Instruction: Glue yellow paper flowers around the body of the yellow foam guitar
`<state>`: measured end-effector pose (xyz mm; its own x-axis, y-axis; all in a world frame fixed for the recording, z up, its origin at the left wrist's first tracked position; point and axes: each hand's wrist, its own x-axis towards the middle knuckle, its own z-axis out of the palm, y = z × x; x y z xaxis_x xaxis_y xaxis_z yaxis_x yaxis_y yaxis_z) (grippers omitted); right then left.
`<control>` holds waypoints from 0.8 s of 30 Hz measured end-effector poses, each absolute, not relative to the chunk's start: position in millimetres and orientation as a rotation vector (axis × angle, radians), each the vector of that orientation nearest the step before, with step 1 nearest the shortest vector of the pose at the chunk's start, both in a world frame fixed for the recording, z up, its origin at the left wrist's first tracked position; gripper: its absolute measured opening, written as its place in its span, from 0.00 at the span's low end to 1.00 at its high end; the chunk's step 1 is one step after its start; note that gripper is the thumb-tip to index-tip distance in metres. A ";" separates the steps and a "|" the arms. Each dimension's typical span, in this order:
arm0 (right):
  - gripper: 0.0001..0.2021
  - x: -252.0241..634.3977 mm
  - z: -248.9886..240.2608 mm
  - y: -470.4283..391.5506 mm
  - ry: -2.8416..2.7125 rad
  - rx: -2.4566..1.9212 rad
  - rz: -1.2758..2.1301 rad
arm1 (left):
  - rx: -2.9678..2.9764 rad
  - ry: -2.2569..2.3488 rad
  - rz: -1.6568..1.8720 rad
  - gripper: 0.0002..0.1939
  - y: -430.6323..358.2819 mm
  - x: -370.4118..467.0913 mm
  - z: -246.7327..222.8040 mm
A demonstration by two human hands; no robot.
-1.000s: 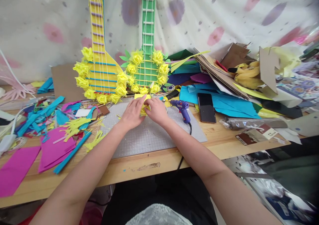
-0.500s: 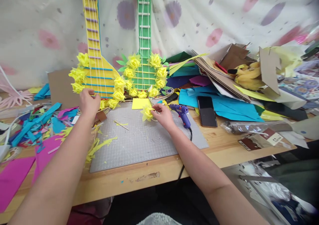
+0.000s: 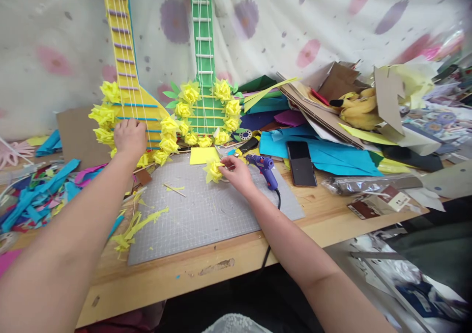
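Observation:
My right hand (image 3: 238,176) pinches a yellow paper flower (image 3: 213,171) just above the grey cutting mat (image 3: 206,210). My left hand (image 3: 130,139) is at the lower body of the yellow craft guitar (image 3: 142,96), over its blue bars and white strings. Its fingertips are turned away and hidden, so contact with the guitar is unclear. Yellow paper flowers line the guitar's lower edge. A green craft guitar (image 3: 204,85), also ringed with yellow flowers, stands upright beside it. A purple glue gun (image 3: 263,168) lies on the mat close to my right hand.
A phone (image 3: 301,162) lies right of the mat, by blue paper sheets (image 3: 324,158). Cardboard and a banana plush (image 3: 359,109) are piled behind. Paper scraps (image 3: 40,195) cover the left side. A thin stick (image 3: 175,190) and yellow strips (image 3: 142,225) lie around the mat.
My left hand has shifted from the guitar's lower flowers up onto its body, over the strings. The right hand keeps the flower in nearly the same spot. The view has turned slightly right.

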<state>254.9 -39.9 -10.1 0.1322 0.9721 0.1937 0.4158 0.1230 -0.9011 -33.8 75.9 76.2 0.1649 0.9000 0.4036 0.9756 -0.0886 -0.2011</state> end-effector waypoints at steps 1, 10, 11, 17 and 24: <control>0.07 254.9 -10.7 -39.6 -1.444 -1.448 0.732 | -2.028 -1.764 -0.219 0.15 76.8 -34.4 77.0; 0.07 255.0 -10.4 -40.3 -1.472 -1.486 0.725 | -2.215 -1.658 -0.404 0.07 82.3 -45.2 80.9; 0.07 254.9 -10.7 -40.3 -1.475 -1.485 0.724 | -2.214 -1.634 -0.380 0.07 81.6 -47.1 81.9; 0.08 254.6 -10.6 -40.7 -1.464 -1.458 0.746 | -2.196 -1.599 -0.395 0.09 64.2 -65.4 95.2; 0.08 252.8 -6.2 -42.2 -1.419 -1.422 0.801 | -2.043 -1.531 -0.300 0.08 29.3 -94.9 116.0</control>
<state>252.8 -42.2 -6.2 0.1159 0.9795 0.1650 0.3650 0.1125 -0.9242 -94.9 29.3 116.0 0.3218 0.8087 0.4923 0.9347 -0.1884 -0.3014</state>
